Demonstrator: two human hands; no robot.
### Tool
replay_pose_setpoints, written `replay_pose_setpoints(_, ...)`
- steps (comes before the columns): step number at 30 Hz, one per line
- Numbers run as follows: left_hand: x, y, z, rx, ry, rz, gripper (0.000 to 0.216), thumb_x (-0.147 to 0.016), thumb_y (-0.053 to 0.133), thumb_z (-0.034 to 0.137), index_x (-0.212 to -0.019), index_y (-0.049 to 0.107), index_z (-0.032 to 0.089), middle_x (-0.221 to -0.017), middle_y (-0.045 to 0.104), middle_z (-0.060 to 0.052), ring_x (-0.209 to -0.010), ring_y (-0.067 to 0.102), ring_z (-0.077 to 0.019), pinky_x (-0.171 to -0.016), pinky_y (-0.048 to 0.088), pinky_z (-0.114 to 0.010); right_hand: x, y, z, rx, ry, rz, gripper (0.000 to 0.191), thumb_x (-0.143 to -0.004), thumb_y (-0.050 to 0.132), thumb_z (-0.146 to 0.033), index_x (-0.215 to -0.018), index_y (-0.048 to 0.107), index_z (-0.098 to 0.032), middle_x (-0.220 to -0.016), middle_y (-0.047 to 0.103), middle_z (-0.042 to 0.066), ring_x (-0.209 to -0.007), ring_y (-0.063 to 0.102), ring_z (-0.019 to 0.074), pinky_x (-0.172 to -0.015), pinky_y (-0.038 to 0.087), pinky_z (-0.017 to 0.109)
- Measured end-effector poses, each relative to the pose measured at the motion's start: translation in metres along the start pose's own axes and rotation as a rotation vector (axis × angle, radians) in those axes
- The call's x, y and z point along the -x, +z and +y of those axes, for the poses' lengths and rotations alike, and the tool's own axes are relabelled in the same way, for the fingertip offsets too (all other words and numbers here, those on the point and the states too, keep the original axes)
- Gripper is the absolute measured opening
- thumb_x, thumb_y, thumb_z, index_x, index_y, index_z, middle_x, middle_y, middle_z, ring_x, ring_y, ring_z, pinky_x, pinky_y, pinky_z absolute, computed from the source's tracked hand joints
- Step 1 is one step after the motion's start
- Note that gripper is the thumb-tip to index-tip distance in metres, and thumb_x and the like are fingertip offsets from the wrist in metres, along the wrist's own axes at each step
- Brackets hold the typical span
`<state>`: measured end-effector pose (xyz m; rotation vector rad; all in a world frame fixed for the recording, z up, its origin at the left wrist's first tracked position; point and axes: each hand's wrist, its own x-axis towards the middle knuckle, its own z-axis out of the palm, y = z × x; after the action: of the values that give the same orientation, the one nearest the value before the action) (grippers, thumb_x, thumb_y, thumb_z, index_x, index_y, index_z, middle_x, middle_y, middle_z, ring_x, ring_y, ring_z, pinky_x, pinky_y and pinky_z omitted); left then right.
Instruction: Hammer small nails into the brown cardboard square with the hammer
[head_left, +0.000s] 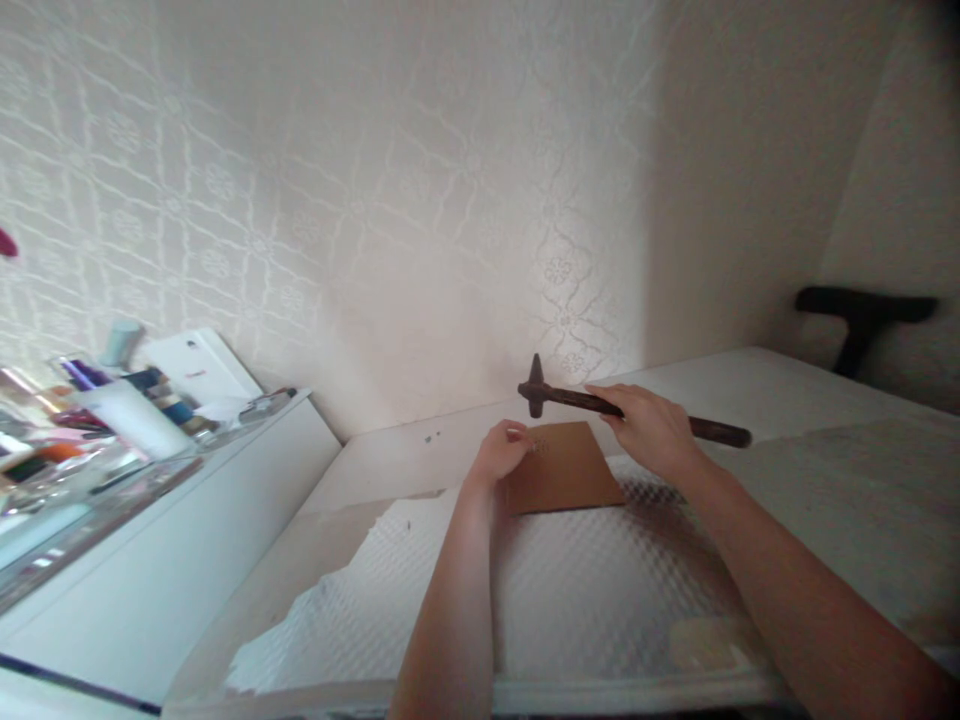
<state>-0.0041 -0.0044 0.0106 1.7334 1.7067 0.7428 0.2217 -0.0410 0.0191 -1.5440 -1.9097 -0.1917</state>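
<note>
My right hand (651,430) is closed around the handle of a dark hammer (577,398), which lies nearly level in the air with its head pointing left above a brown cardboard piece (564,470). My left hand (501,450) rests at the left edge of that cardboard with its fingers pinched together near the top corner; what they pinch is too small to make out. The cardboard lies on a white textured sheet (585,590) spread over the white table (757,385).
A patterned wall (420,200) stands close behind the table. To the left is a white shelf unit (165,540) crowded with bottles and tubes (127,410). A dark chair armrest (862,310) sticks out at the right.
</note>
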Motion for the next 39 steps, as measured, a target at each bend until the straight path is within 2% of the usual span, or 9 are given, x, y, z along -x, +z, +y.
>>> replay_pose_setpoints(4,0.014,-0.024,0.0,-0.05,-0.023,-0.048,0.071,-0.063,0.085,0.036,-0.126,0.058,0.016,-0.135,0.061,-0.019,-0.121,0.059,-0.0304,-0.094,0.045,-0.03,-0.001,0.003,0.002,-0.009,0.111,0.123,0.043,-0.088,0.055,-0.016,-0.129,0.064,-0.025,-0.115,0.071,0.009,-0.098,0.067,0.0249,-0.076,0.053,0.034)
replay_pose_setpoints(7,0.022,-0.031,0.004,-0.13,-0.015,-0.023,0.085,-0.053,0.09,0.041,-0.128,0.057,0.016,-0.146,0.05,-0.021,-0.137,0.043,-0.0364,-0.106,0.037,-0.036,-0.002,0.007,0.007,-0.036,0.184,0.234,0.041,-0.088,0.056,-0.021,-0.127,0.065,-0.025,-0.109,0.073,0.008,-0.092,0.069,0.0249,-0.076,0.053,0.035)
replay_pose_setpoints(10,0.025,-0.025,0.015,-0.145,0.035,0.043,0.071,-0.062,0.086,0.038,-0.125,0.061,0.015,-0.144,0.052,-0.02,-0.136,0.044,-0.0364,-0.108,0.035,-0.038,-0.005,0.008,0.011,-0.069,0.237,0.279,0.037,-0.088,0.057,-0.025,-0.123,0.067,-0.025,-0.104,0.075,0.007,-0.089,0.07,0.0259,-0.077,0.053,0.036)
replay_pose_setpoints(15,0.029,-0.001,0.04,0.072,0.195,0.048,0.028,-0.09,0.06,0.029,-0.109,0.072,0.012,-0.115,0.072,-0.013,-0.105,0.065,-0.025,-0.095,0.046,-0.033,-0.005,0.007,0.005,-0.114,0.239,0.214,0.04,-0.087,0.058,-0.021,-0.126,0.064,-0.02,-0.099,0.075,0.01,-0.088,0.07,0.0269,-0.079,0.052,0.036)
replay_pose_setpoints(18,0.035,0.02,0.052,0.278,0.241,-0.04,0.027,-0.095,0.056,0.03,-0.107,0.072,0.013,-0.109,0.073,-0.01,-0.1,0.066,-0.0214,-0.088,0.048,-0.029,-0.001,0.01,-0.005,-0.141,0.16,0.147,0.043,-0.087,0.055,-0.017,-0.13,0.058,-0.019,-0.098,0.075,0.009,-0.087,0.07,0.0253,-0.078,0.052,0.034)
replay_pose_setpoints(23,0.043,0.05,0.06,0.518,0.098,-0.131,0.03,-0.096,0.056,0.034,-0.106,0.071,0.011,-0.103,0.073,-0.011,-0.092,0.067,-0.0212,-0.076,0.05,-0.027,0.008,0.016,-0.023,-0.204,-0.007,0.032,0.053,-0.082,0.049,-0.006,-0.133,0.053,-0.019,-0.1,0.073,0.008,-0.09,0.068,0.0218,-0.079,0.05,0.03)
replay_pose_setpoints(27,0.045,0.06,0.058,0.687,0.031,-0.043,0.028,-0.094,0.058,0.034,-0.102,0.072,0.012,-0.099,0.074,-0.01,-0.091,0.068,-0.022,-0.073,0.051,-0.027,0.011,0.02,-0.031,-0.258,-0.075,0.023,0.054,-0.08,0.048,-0.004,-0.132,0.054,-0.016,-0.099,0.071,0.009,-0.089,0.067,0.0215,-0.078,0.05,0.029)
replay_pose_setpoints(32,0.046,0.065,0.056,0.818,0.084,0.131,0.02,-0.089,0.062,0.031,-0.092,0.073,0.014,-0.098,0.074,-0.009,-0.096,0.068,-0.0231,-0.081,0.051,-0.029,0.01,0.025,-0.036,-0.273,-0.114,0.055,0.054,-0.079,0.046,-0.001,-0.13,0.057,-0.016,-0.096,0.07,0.008,-0.088,0.065,0.0212,-0.081,0.051,0.031)
replay_pose_setpoints(39,0.04,0.062,0.056,0.717,0.209,0.181,0.016,-0.09,0.059,0.028,-0.09,0.067,0.015,-0.094,0.073,-0.009,-0.089,0.067,-0.0213,-0.082,0.051,-0.031,0.009,0.009,-0.039,-0.127,-0.067,0.048,0.05,-0.086,0.054,-0.011,-0.135,0.055,-0.019,-0.116,0.068,0.011,-0.105,0.062,0.0253,-0.086,0.051,0.035)
